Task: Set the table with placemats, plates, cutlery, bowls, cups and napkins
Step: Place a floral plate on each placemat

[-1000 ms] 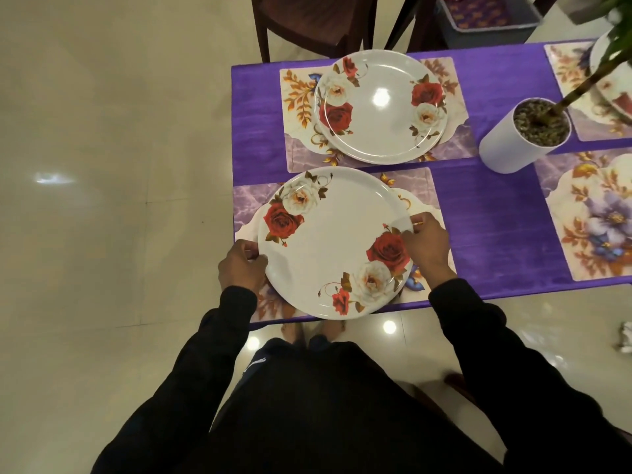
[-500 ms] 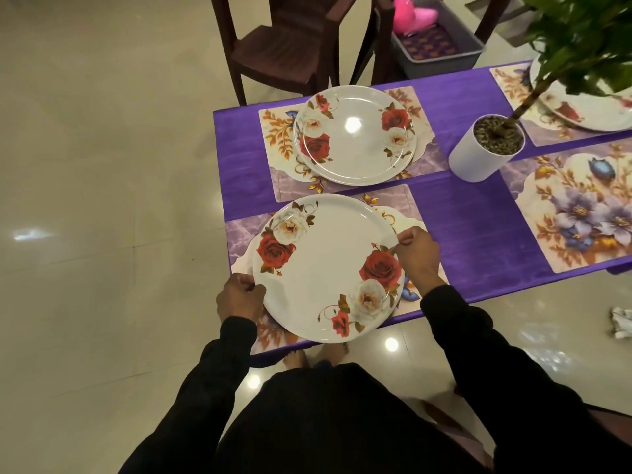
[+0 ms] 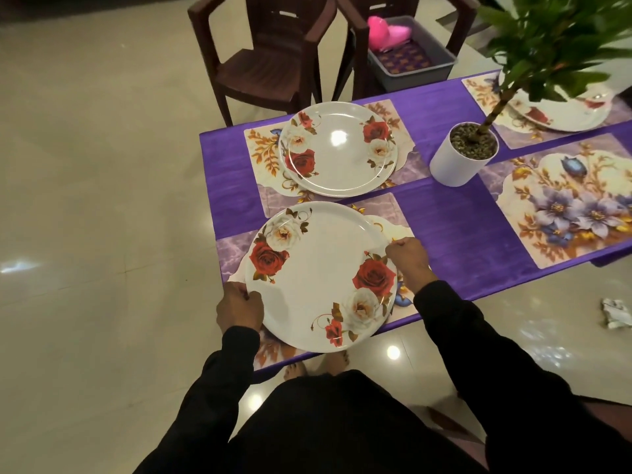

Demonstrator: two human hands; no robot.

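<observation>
A white plate with red and white roses (image 3: 318,271) lies over the near floral placemat (image 3: 390,213) at the table's near left corner. My left hand (image 3: 239,307) grips its left rim and my right hand (image 3: 408,258) grips its right rim. A second rose plate (image 3: 337,148) rests on the far left placemat (image 3: 263,155). A third plate (image 3: 567,114) sits on a placemat at the far right, partly hidden by leaves. The near right placemat (image 3: 561,206) with purple flowers carries nothing.
The table wears a purple cloth (image 3: 455,234). A white pot with a leafy plant (image 3: 461,159) stands mid-table. Two dark brown chairs (image 3: 266,59) and a grey bin (image 3: 410,63) with a pink item stand beyond. A crumpled wrapper (image 3: 617,313) lies on the tiled floor.
My head has tilted up, bringing the chairs, bin and far plate into view. Both hands keep hold of the near plate, which stays over its placemat.
</observation>
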